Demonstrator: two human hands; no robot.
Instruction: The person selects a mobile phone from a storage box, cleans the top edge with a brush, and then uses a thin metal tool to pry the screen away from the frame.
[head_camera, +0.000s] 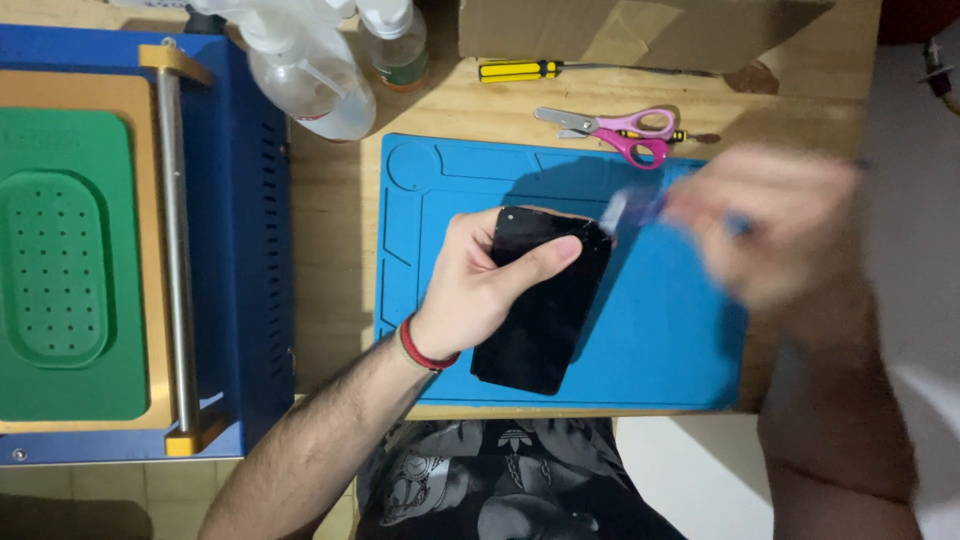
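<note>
- Black and glossy, the phone (545, 300) is lying tilted on the blue work mat (660, 340), its lower end near the mat's front edge and its upper end toward the mat's middle.
- The left hand (480, 285) is clasping the phone from the mat's left side, thumb pressing across the upper face and fingers wrapping behind its top corner.
- The right hand (775, 220) is hovering over the mat's right half, heavily blurred; a thin blue-handled tool (640, 208) seems to be pointing from it toward the phone's top corner, but whether the fingers are closing on it I cannot tell.
- Risk, as I judge it: the tool tip is working right beside the thumb, so a slip off the phone's edge could be nicking the thumb or scratching the glass; the phone is being pinned by one hand only, so it could be pivoting on the mat.
- Behind the mat's far left corner, two clear plastic bottles (320, 75) are standing, holding clear liquid; they are well apart from the hands.
- Just beyond the mat's far edge, pink scissors (625, 130) and a yellow-handled screwdriver (520, 70) are lying on the wooden table (330, 260).
</note>
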